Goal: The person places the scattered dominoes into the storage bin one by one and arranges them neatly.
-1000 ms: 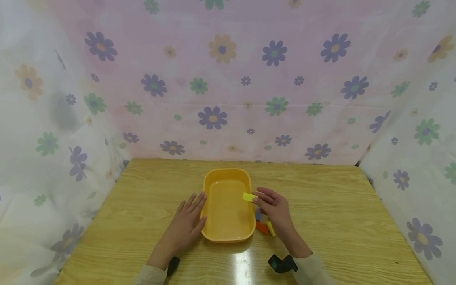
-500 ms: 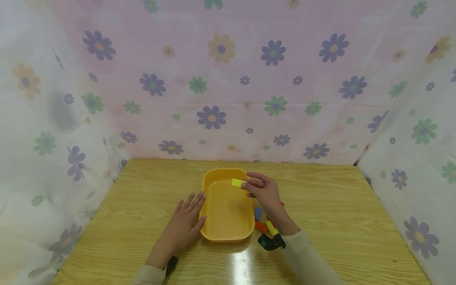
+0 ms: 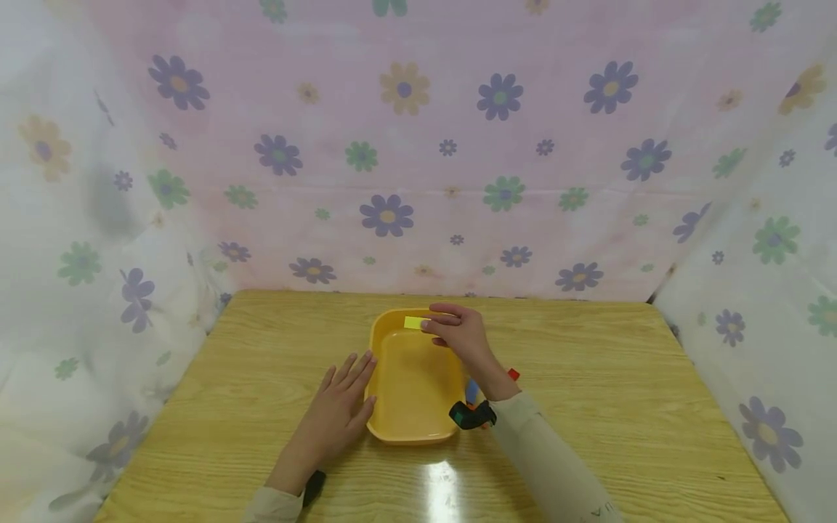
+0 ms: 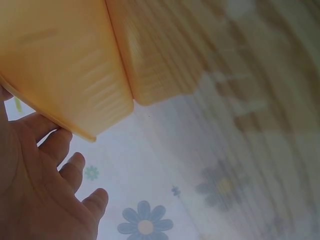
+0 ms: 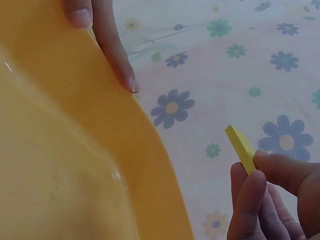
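A yellow-orange tray (image 3: 418,392) lies on the table with nothing visible inside. My left hand (image 3: 336,410) rests its spread fingers on the tray's left rim; in the left wrist view that hand (image 4: 45,175) touches the rim from outside. Above the tray's far end, my right hand (image 3: 467,341) pinches a yellow block (image 3: 415,322) by one end. The right wrist view shows the thin yellow block (image 5: 241,149) between thumb and fingers of the right hand (image 5: 275,200), clear of the rim.
Beside the tray's right side, partly hidden by the right arm, lie a blue block (image 3: 471,392) and a red block (image 3: 513,375). A flowered cloth (image 3: 405,152) hangs behind the wooden table (image 3: 588,378).
My right hand has moved left and away from me, carrying the yellow block from the tray's right rim to above its far end. My left hand has stayed at the rim.
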Demonstrator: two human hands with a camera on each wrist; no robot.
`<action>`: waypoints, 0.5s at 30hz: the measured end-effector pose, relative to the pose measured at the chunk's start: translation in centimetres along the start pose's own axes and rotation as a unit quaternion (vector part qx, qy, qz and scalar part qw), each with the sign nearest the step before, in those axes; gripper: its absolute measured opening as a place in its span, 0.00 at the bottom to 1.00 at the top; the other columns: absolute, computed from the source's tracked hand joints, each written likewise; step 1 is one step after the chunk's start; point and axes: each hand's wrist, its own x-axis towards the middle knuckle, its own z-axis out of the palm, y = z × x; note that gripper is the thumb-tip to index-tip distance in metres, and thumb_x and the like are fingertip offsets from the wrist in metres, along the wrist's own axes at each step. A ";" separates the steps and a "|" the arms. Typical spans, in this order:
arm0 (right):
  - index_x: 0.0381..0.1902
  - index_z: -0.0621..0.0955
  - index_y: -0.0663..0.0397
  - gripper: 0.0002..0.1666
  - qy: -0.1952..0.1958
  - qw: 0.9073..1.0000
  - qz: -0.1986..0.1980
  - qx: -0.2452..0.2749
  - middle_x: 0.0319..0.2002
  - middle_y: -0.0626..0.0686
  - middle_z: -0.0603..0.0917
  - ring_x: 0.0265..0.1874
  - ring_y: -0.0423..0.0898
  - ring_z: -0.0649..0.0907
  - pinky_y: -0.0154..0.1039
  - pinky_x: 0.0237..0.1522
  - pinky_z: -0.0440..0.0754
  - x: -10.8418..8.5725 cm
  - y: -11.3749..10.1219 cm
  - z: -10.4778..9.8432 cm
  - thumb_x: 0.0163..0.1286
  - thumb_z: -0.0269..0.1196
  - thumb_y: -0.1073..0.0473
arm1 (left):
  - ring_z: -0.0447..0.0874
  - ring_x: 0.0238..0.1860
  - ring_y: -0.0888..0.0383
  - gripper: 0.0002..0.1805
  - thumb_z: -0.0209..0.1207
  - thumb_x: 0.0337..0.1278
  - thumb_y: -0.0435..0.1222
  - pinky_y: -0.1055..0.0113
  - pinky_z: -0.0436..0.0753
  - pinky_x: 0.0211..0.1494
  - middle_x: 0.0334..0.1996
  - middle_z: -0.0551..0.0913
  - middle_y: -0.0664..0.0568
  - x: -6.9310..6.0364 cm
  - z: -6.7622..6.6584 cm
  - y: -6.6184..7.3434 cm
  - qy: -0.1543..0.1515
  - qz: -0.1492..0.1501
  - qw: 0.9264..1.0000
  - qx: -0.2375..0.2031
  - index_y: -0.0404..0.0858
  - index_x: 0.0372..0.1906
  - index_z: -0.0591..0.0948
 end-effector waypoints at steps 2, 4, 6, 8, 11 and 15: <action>0.56 0.85 0.57 0.20 -0.012 1.000 -0.005 -0.014 0.47 0.58 0.89 0.43 0.52 0.90 0.44 0.44 0.89 0.5 0.0 0.4 0.66 0.70 0.64 | 0.51 0.81 0.46 0.34 0.54 0.75 0.45 0.38 0.53 0.79 0.81 0.56 0.53 0.0 0.0 0.0 -0.003 -0.003 1.000 0.000 0.41 0.79 0.61; 0.55 0.85 0.59 0.19 -0.027 0.999 -0.010 -0.030 0.47 0.59 0.89 0.42 0.52 0.90 0.41 0.40 0.89 0.9 0.0 0.9 0.66 0.70 0.65 | 0.50 0.81 0.47 0.34 0.54 0.75 0.45 0.38 0.52 0.79 0.81 0.56 0.54 0.0 0.0 0.0 -0.006 -0.006 1.000 -0.002 0.42 0.80 0.61; 0.54 0.84 0.62 0.18 -0.041 0.998 -0.010 -0.046 0.46 0.59 0.89 0.43 0.55 0.90 0.41 0.39 0.89 1.4 0.0 1.4 0.66 0.70 0.65 | 0.50 0.81 0.47 0.34 0.54 0.75 0.45 0.38 0.52 0.80 0.81 0.56 0.54 0.0 0.0 -0.1 -0.007 -0.006 1.000 -0.001 0.42 0.80 0.60; 0.54 0.83 0.66 0.18 -0.050 0.997 -0.011 -0.065 0.46 0.60 0.89 0.45 0.59 0.89 0.44 0.40 0.89 1.8 0.1 1.8 0.66 0.70 0.65 | 0.50 0.81 0.47 0.34 0.54 0.76 0.45 0.38 0.52 0.80 0.81 0.56 0.54 0.0 0.0 -0.1 -0.007 -0.006 1.000 0.001 0.42 0.80 0.61; 0.52 0.83 0.70 0.18 -0.051 0.994 -0.012 -0.098 0.43 0.62 0.89 0.45 0.63 0.88 0.50 0.42 0.90 2.7 0.6 2.5 0.66 0.70 0.66 | 0.50 0.81 0.47 0.34 0.53 0.76 0.46 0.38 0.52 0.80 0.81 0.56 0.54 0.0 0.0 -0.1 -0.010 -0.006 1.000 0.002 0.42 0.80 0.60; 0.47 0.85 0.70 0.15 -0.041 0.988 0.006 -0.148 0.38 0.61 0.90 0.40 0.62 0.89 0.49 0.40 0.90 3.9 1.5 3.2 0.64 0.71 0.67 | 0.51 0.81 0.46 0.34 0.52 0.76 0.46 0.38 0.53 0.79 0.81 0.57 0.53 0.0 0.1 -0.1 -0.004 -0.002 1.000 0.002 0.41 0.80 0.61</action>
